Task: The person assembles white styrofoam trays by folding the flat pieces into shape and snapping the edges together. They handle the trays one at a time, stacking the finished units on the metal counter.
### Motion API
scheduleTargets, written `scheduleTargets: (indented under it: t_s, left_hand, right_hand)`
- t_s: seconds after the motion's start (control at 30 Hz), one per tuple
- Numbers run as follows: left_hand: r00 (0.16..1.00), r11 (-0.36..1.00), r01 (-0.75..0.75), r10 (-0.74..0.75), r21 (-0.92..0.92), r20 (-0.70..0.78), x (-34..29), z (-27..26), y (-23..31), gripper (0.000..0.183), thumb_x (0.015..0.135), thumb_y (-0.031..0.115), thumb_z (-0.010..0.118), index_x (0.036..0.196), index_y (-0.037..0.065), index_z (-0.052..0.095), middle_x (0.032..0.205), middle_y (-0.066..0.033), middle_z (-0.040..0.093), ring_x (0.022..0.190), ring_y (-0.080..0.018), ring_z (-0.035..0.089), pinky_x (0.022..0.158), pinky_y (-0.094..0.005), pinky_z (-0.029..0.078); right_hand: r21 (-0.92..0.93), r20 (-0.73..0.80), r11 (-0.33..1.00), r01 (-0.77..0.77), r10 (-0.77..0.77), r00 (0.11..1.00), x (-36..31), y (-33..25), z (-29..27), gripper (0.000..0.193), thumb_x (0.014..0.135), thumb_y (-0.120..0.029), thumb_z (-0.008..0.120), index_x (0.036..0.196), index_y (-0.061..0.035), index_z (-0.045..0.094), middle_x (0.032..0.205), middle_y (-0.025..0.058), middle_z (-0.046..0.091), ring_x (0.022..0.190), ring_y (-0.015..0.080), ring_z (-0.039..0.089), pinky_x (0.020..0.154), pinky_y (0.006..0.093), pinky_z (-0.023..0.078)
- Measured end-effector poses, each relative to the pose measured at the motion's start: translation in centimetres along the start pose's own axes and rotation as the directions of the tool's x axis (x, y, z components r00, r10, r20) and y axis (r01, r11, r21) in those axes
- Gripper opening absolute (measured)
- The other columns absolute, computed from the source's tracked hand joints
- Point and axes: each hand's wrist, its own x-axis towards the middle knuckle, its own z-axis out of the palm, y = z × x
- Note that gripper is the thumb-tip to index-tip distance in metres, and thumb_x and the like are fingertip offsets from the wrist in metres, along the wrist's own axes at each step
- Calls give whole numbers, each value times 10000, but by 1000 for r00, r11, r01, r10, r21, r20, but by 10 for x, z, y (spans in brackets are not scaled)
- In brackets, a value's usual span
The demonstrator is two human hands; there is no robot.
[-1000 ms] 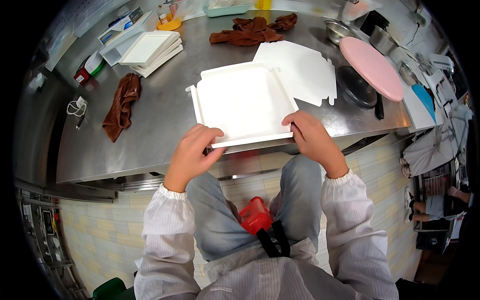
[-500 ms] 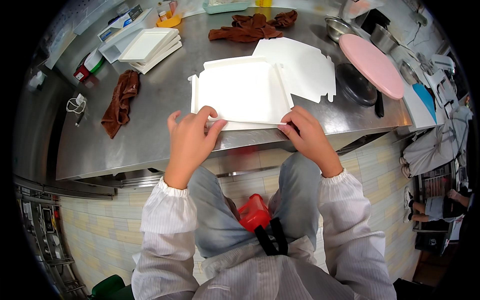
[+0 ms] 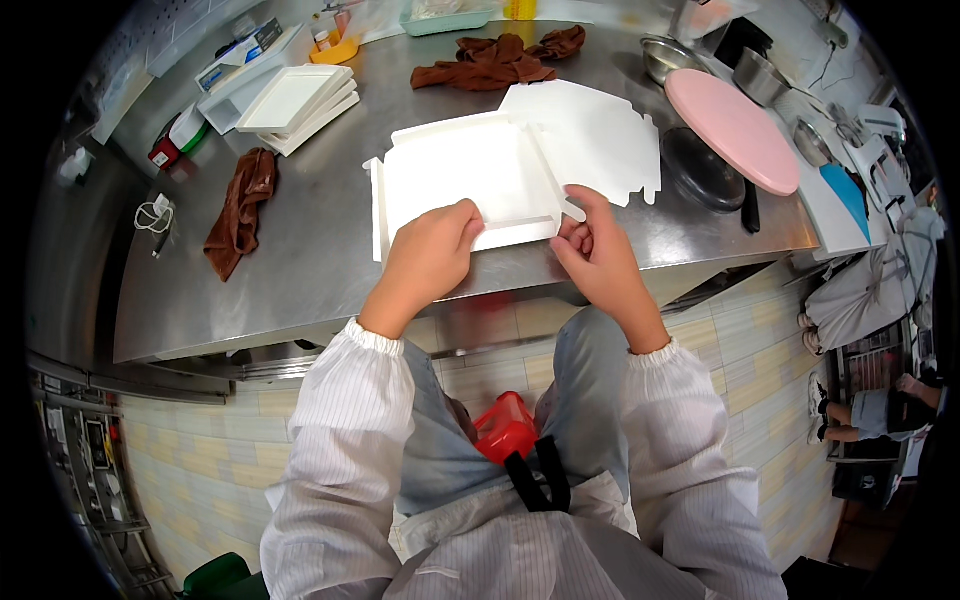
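Two bare hands, left (image 3: 425,262) and right (image 3: 598,255), on one white folded cardboard box (image 3: 465,180). One flat white die-cut cardboard sheet (image 3: 598,135). One stack of white shallow trays (image 3: 295,100). Two brown crumpled cloths (image 3: 240,210) (image 3: 505,60). One round pink board (image 3: 735,130). Two steel bowls (image 3: 665,55) (image 3: 758,75). One stainless steel bench (image 3: 300,280).

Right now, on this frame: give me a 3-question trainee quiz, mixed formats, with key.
1. True or false: both hands touch the white cardboard box on the steel table.
2. Multiple choice: what lies to the right of the box, near the table's right end? A) a pink round board B) a blue bucket C) a green bottle
3. Fill in: the cloth lying alone at the table's left is ____ in colour.

Key
1. True: left hand and right hand are at its near edge.
2. A: pink round board.
3. Brown: brown cloth.
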Motion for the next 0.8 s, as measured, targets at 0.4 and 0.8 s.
scheduleTargets:
  t_s: [0.4,0.8]
  left_hand:
    - [927,923,-374,373,87,30,-14,6,21,202,821,116,788,996,93,690,948,-51,709,938,-272,670,879,-394,496]
    - [903,908,-402,415,118,-114,-13,22,10,253,815,-40,658,1046,53,699,1017,-68,746,991,-262,704,891,-405,524]
  right_hand:
    - [-65,152,991,120,-109,982,-2,5,-14,220,942,15,699,1156,-34,697,934,42,642,759,119,607,697,266,503]
    - [-169,131,968,186,-165,977,15,2,-2,270,913,-124,760,1169,-73,692,980,114,622,900,274,627,771,374,517]
